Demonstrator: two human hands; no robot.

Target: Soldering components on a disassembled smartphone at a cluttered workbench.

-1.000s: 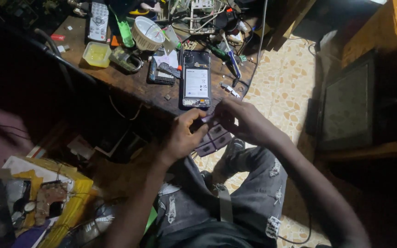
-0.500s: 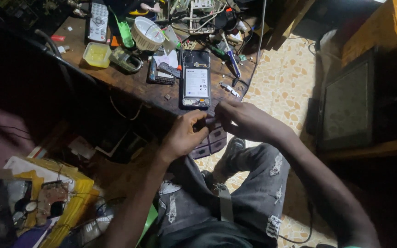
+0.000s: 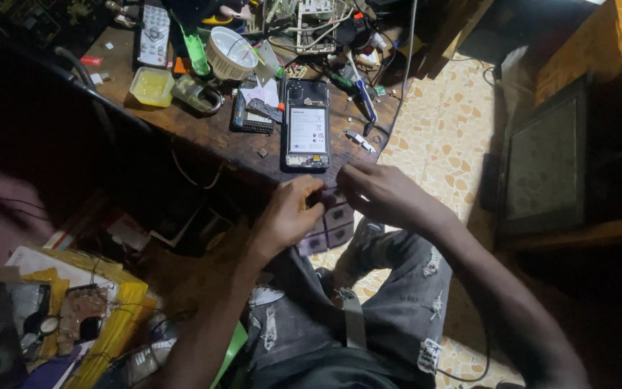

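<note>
A small dark part (image 3: 323, 197) was pinched between the fingers of the left hand (image 3: 287, 216) and the right hand (image 3: 383, 194), held over the lap just below the worktop (image 3: 203, 133) edge. A purple-grey phone back cover (image 3: 332, 227) was kept beneath, seemingly for support, while the opened phone (image 3: 307, 126) lay flat within reach.

Wooden workbench (image 3: 210, 133) bearing an opened smartphone (image 3: 307, 134) lying back-up with its cover removed; beside it to the left, a small dark phone part (image 3: 252, 115). Toward the rear: a white remote control (image 3: 154, 34), a yellow plastic tray (image 3: 152, 86), a white round bowl-shaped lamp shade (image 3: 230, 52), a green-handled tool (image 3: 196, 52) and tangled wires (image 3: 304, 21). Right: a framed dark panel (image 3: 545, 169) standing upright on the patterned tile floor (image 3: 444, 137).
</note>
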